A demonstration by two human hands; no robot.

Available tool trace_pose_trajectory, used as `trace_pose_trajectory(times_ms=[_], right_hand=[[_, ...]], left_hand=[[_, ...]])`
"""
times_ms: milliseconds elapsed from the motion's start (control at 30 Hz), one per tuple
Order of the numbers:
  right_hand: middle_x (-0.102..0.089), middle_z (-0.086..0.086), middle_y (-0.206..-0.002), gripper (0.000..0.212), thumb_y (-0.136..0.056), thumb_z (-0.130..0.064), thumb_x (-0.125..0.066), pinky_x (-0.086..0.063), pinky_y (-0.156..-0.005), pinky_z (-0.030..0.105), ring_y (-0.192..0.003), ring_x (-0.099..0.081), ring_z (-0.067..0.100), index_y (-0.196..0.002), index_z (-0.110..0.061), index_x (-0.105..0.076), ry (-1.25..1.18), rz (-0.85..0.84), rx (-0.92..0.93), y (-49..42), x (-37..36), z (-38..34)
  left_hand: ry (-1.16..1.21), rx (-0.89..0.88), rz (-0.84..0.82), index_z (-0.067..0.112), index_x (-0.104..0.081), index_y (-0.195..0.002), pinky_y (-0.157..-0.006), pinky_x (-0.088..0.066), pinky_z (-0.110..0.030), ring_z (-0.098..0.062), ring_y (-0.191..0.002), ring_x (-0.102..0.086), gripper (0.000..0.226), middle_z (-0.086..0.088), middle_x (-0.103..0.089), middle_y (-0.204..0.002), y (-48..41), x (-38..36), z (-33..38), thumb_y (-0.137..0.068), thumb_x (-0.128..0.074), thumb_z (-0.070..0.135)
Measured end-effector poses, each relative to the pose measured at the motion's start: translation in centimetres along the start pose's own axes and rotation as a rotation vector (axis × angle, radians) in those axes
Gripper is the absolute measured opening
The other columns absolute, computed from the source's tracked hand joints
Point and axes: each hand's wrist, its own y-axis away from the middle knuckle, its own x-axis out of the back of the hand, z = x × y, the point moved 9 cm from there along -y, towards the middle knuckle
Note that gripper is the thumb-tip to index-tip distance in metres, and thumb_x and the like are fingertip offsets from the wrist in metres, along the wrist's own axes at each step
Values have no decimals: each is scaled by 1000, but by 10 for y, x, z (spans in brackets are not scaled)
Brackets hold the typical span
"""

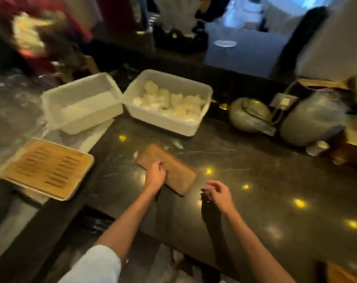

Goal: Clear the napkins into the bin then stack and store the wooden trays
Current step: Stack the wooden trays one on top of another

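Observation:
A small brown wooden tray lies flat on the dark marble counter, near its front edge. My left hand rests on the tray's left side with its fingers curled at the rim; blur hides whether it grips. My right hand hovers just right of the tray, fingers apart, holding nothing. Small white napkin scraps lie on the counter beside the tray's far end. A white bin behind the tray holds several rolled white napkins.
An empty-looking white tub stands left of the bin. A metal pan with a slatted wooden insert sits at the left, overhanging the counter. A grey teapot and a wrapped jar stand at the back right.

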Motion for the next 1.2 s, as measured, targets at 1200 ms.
trace_pose_trajectory(times_ms=[1200], right_hand=[[-65,-1,-114,57,-93,-4,-58,-55,-86,40,-104,-64,19,-139,-36,-47,-616,806,-198,261,289,186]], left_hand=[[-82,-169,-994,21,-41,-76,-52,-39,-31,-16,-62,-46,26,-2,-47,-69,211,-281,100,-79,-57,1]])
